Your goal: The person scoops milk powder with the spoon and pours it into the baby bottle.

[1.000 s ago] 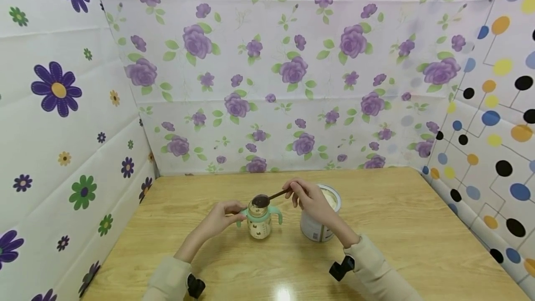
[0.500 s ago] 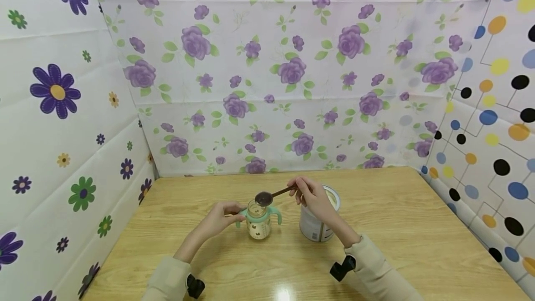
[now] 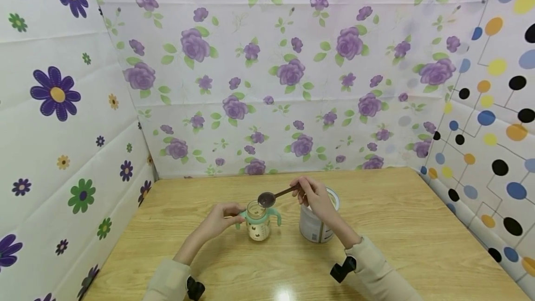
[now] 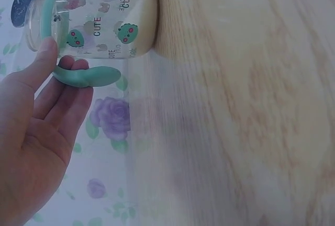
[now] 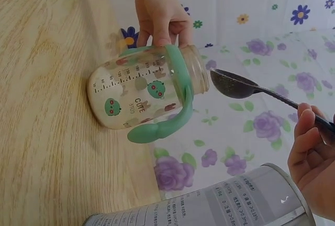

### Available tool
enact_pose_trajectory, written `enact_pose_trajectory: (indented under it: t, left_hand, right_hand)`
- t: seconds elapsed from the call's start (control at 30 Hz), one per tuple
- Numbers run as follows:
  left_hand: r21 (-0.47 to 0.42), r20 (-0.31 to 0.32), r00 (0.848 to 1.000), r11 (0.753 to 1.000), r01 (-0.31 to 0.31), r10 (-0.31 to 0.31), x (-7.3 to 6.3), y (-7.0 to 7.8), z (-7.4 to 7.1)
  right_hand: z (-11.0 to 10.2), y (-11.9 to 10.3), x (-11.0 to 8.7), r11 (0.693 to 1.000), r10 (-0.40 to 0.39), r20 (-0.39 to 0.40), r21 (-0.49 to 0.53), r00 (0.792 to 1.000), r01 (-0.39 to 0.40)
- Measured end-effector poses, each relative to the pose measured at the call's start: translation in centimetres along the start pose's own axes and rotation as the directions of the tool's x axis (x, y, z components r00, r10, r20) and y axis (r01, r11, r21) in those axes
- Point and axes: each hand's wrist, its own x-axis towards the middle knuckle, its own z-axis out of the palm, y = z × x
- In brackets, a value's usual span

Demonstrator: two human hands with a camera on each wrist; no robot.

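A clear baby bottle (image 3: 258, 229) with a green two-handled collar stands upright and open on the table; pale powder lies at its bottom in the left wrist view. My left hand (image 3: 219, 222) pinches the collar's left handle (image 4: 86, 77) between thumb and fingers. In my right hand (image 3: 315, 201) is a dark spoon (image 3: 267, 199), gripped by its handle. The spoon's bowl (image 5: 234, 83) is just above and beside the bottle's mouth, with whitish traces on it. Partly behind my right hand stands a grey can (image 3: 311, 226), its top open.
The wooden table (image 3: 376, 226) runs back to a wall of flowered cloth (image 3: 267, 120). More patterned cloth hangs at the left and right sides. Black wrist cameras (image 3: 342, 268) sit on the sleeves.
The spoon in my right hand has risen from over the bottle's mouth and shifted slightly right, its bowl tipping level. My left hand still holds the bottle's handle.
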Motion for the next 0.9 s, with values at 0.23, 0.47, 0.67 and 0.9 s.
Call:
enact_pose_trajectory:
  t: [0.23,0.47,0.67,0.9]
  left_hand:
    - [-0.015,-0.003,1.000,1.000,-0.007,0.007,0.04,-0.04,0.09]
    - [-0.015,-0.014,1.000,1.000,-0.026,0.025,-0.03,-0.08,0.11]
    - [-0.022,-0.007,1.000,0.999,-0.029,0.028,0.08,-0.14,0.14]
    - [-0.036,-0.004,1.000,0.999,-0.018,0.018,0.06,-0.16,0.18]
  right_hand:
    - [-0.09,-0.08,-0.15,0.999,0.023,-0.055,0.031,0.998,-0.021]
    - [-0.30,-0.12,-0.15,0.997,0.045,-0.093,0.064,0.995,-0.039]
    - [-0.50,-0.08,-0.06,0.994,0.032,-0.106,0.105,0.994,-0.021]
    - [-0.64,0.00,-0.08,0.993,0.028,-0.105,0.118,0.994,-0.016]
